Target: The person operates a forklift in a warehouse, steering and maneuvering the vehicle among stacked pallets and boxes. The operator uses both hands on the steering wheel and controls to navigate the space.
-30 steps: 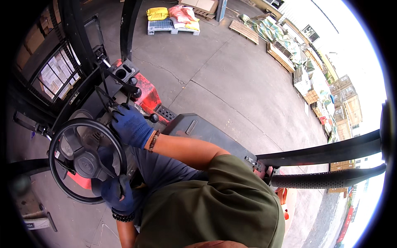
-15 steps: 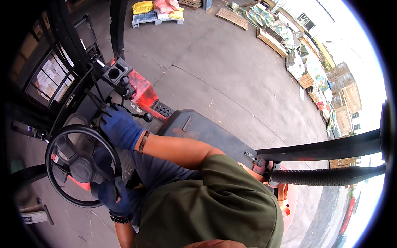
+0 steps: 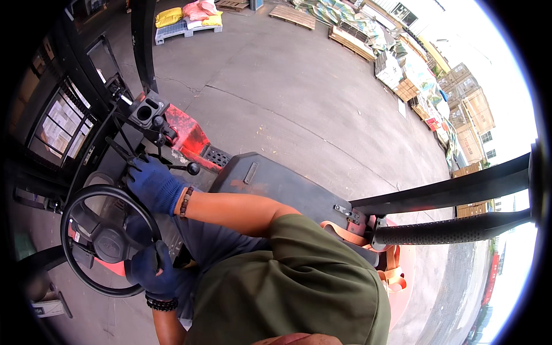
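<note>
Wheel (image 3: pixel 111 244), steering, black, round: gripped at lower-right rim by blue-gloved left hand (image 3: pixel 154 271); slim black lever (image 3: pixel 119 148): touched by blue-gloved right hand (image 3: pixel 154 185), closure untellable; blue-grey pallet (image 3: pixel 171 34), sack-laden: shifted leftward in view, red-and-black vehicle (image 3: pixel 270 184) apparently being turned

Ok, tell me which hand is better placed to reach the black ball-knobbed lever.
Right. The right hand is close beside the black ball-knobbed lever; the left hand is farther off, at the steering wheel.
</note>
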The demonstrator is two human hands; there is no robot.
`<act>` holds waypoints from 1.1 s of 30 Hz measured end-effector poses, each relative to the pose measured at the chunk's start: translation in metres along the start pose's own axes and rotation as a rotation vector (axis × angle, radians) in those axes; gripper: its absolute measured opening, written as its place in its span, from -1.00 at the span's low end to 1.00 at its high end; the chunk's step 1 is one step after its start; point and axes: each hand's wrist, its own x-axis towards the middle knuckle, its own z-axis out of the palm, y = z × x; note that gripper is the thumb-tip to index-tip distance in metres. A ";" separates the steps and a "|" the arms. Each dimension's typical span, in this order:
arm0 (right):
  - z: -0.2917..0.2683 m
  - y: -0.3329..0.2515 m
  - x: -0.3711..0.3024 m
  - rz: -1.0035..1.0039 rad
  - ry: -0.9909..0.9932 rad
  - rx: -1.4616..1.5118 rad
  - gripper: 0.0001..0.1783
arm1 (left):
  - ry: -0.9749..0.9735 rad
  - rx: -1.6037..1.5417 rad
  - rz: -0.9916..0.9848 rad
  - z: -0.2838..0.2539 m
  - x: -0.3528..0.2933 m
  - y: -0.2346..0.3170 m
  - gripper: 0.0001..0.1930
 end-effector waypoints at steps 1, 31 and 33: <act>0.003 -0.001 0.001 -0.003 0.012 -0.006 -0.67 | -0.017 0.023 0.013 0.001 0.001 -0.003 -0.92; -0.047 0.026 -0.024 0.002 0.104 -0.027 -0.79 | -0.101 -0.098 0.036 0.034 0.005 0.053 -0.83; -0.051 0.029 -0.027 0.006 0.106 -0.025 -0.77 | -0.089 -0.068 0.048 0.038 0.005 0.057 -0.80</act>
